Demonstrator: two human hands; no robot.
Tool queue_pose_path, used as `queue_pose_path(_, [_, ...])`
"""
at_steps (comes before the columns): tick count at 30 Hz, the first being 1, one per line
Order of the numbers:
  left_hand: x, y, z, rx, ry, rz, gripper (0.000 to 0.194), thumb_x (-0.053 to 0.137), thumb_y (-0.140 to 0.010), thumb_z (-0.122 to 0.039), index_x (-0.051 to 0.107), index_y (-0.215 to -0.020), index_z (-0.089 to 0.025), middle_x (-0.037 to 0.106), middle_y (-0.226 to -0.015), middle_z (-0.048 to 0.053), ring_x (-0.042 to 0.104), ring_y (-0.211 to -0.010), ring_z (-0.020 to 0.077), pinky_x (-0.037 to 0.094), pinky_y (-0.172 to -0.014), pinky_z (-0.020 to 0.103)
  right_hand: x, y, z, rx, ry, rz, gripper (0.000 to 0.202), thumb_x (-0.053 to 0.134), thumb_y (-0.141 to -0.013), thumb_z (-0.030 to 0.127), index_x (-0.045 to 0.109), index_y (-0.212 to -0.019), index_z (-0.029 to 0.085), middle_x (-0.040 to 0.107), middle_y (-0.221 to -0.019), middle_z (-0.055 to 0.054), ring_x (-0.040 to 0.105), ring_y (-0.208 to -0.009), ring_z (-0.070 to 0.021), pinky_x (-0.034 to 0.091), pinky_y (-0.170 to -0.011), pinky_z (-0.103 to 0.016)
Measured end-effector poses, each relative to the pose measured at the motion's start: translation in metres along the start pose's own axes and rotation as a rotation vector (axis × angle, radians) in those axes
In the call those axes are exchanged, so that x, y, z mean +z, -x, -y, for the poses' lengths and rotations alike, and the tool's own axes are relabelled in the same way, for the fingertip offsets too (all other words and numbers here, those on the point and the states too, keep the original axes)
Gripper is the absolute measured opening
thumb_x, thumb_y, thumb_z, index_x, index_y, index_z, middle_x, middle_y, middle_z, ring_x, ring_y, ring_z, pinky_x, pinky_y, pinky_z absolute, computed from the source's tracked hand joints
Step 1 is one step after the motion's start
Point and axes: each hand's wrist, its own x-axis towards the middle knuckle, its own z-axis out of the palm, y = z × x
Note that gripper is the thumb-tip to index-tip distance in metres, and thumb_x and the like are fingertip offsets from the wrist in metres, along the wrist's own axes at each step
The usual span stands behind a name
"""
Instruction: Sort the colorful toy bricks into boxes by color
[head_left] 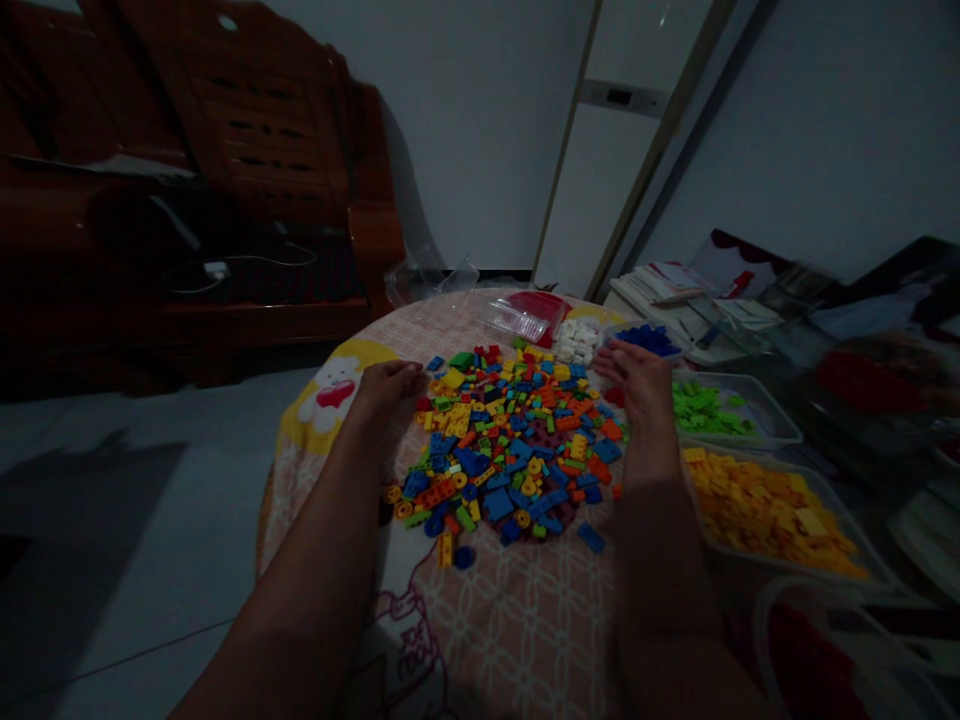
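Note:
A wide heap of mixed toy building bricks (517,450), in blue, yellow, orange, red and green, lies on the cloth-covered round table (517,620). At the heap's left edge is my left hand (391,385), its fingers loosely bent towards the bricks and nothing seen in them. My right hand (636,375) stands on the other side with its fingers stretched out, holding nothing. It is close to a pile of white bricks (577,341) and a box of dark blue bricks (646,340). The tips of the left fingers are dim and partly hidden.
Along the right stand a clear tray (784,432) of light green bricks, a larger tray (874,560) of yellow bricks and a round tub (761,620) with red pieces. Clear plastic containers (517,318) lie at the table's far edge. A wooden bench (375,240) is behind left.

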Motion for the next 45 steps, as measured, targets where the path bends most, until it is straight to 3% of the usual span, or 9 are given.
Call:
queue_pose_path(6, [0.0, 0.003, -0.001, 0.008, -0.017, -0.004, 0.013, 0.074, -0.068, -0.019, 0.069, -0.078, -0.015, 0.071, -0.073, 0.007, 0.067, -0.069, 0.0158, 0.056, -0.068, 0.028, 0.058, 0.054, 0.017, 0.016, 0.398, 0.567, 0.029, 0.075, -0.075, 0.023, 0.077, -0.103, 0.014, 0.072, -0.073, -0.001, 0.065, -0.061, -0.0133, 0.054, -0.061, -0.027])
queue_pose_path(12, [-0.002, 0.004, 0.0, 0.037, -0.007, 0.026, 0.02, 0.078, -0.066, -0.024, 0.069, -0.081, -0.016, 0.072, -0.077, 0.007, 0.068, -0.073, 0.0181, 0.058, -0.068, 0.032, 0.118, 0.111, 0.002, -0.226, 0.786, 1.223, 0.036, 0.078, -0.078, 0.016, 0.079, -0.114, 0.018, 0.071, -0.076, 0.0, 0.06, -0.069, -0.013, 0.043, -0.066, -0.025])
queue_pose_path(15, [-0.002, 0.003, -0.001, 0.02, -0.014, 0.019, 0.02, 0.079, -0.066, -0.023, 0.069, -0.081, -0.016, 0.072, -0.076, 0.007, 0.068, -0.072, 0.0183, 0.058, -0.068, 0.032, 0.134, 0.126, -0.014, -0.354, 0.913, 1.374, 0.037, 0.081, -0.075, 0.015, 0.08, -0.111, 0.024, 0.074, -0.083, 0.0, 0.063, -0.079, -0.0158, 0.041, -0.069, -0.024])
queue_pose_path(17, [-0.001, 0.003, -0.002, 0.003, -0.013, 0.014, 0.017, 0.077, -0.067, -0.021, 0.069, -0.08, -0.016, 0.072, -0.075, 0.007, 0.068, -0.071, 0.0172, 0.058, -0.069, 0.032, 0.135, 0.123, -0.021, -0.372, 0.977, 1.358, 0.036, 0.081, -0.074, 0.014, 0.081, -0.108, 0.025, 0.075, -0.086, 0.0, 0.064, -0.083, -0.017, 0.04, -0.07, -0.024])
queue_pose_path(21, [0.0, 0.004, -0.003, 0.003, -0.016, 0.025, 0.01, 0.073, -0.071, -0.017, 0.07, -0.08, -0.015, 0.072, -0.076, 0.007, 0.067, -0.07, 0.0148, 0.057, -0.071, 0.029, 0.118, 0.098, -0.023, -0.234, 1.03, 1.209, 0.041, 0.078, -0.077, 0.016, 0.078, -0.117, 0.022, 0.074, -0.082, 0.0, 0.065, -0.078, -0.0168, 0.043, -0.071, -0.025])
queue_pose_path(29, [0.0, 0.003, -0.003, -0.005, -0.023, 0.006, 0.008, 0.072, -0.073, -0.016, 0.069, -0.08, -0.016, 0.071, -0.076, 0.007, 0.067, -0.073, 0.017, 0.059, -0.074, 0.033, 0.079, 0.064, -0.008, -0.218, 1.096, 0.762, 0.031, 0.07, -0.077, 0.009, 0.081, -0.104, 0.019, 0.074, -0.077, -0.004, 0.068, -0.082, -0.021, 0.05, -0.079, -0.03])
queue_pose_path(36, [0.0, 0.004, -0.005, -0.034, -0.022, -0.006, 0.01, 0.073, -0.072, -0.015, 0.069, -0.081, -0.015, 0.071, -0.077, 0.008, 0.067, -0.073, 0.0167, 0.057, -0.075, 0.032, 0.082, 0.072, 0.002, -0.058, 1.015, 0.939, 0.019, 0.064, -0.077, 0.005, 0.079, -0.083, 0.016, 0.069, -0.064, -0.001, 0.063, -0.059, -0.0152, 0.049, -0.066, -0.027])
queue_pose_path(42, [0.001, 0.006, -0.005, -0.017, -0.027, 0.002, 0.008, 0.071, -0.073, -0.014, 0.069, -0.08, -0.015, 0.071, -0.077, 0.007, 0.066, -0.072, 0.0163, 0.057, -0.074, 0.032, 0.074, 0.064, 0.006, -0.121, 1.122, 0.787, 0.025, 0.061, -0.076, 0.001, 0.08, -0.083, 0.016, 0.07, -0.064, -0.002, 0.065, -0.067, -0.0176, 0.049, -0.071, -0.027])
queue_pose_path(45, [0.001, 0.007, -0.006, -0.018, -0.03, 0.007, 0.01, 0.073, -0.072, -0.015, 0.069, -0.081, -0.015, 0.072, -0.078, 0.008, 0.067, -0.072, 0.0164, 0.057, -0.074, 0.032, 0.07, 0.066, 0.012, -0.055, 1.189, 0.931, 0.009, 0.071, -0.076, 0.011, 0.077, -0.072, 0.016, 0.068, -0.06, -0.001, 0.063, -0.062, -0.0161, 0.045, -0.062, -0.025])
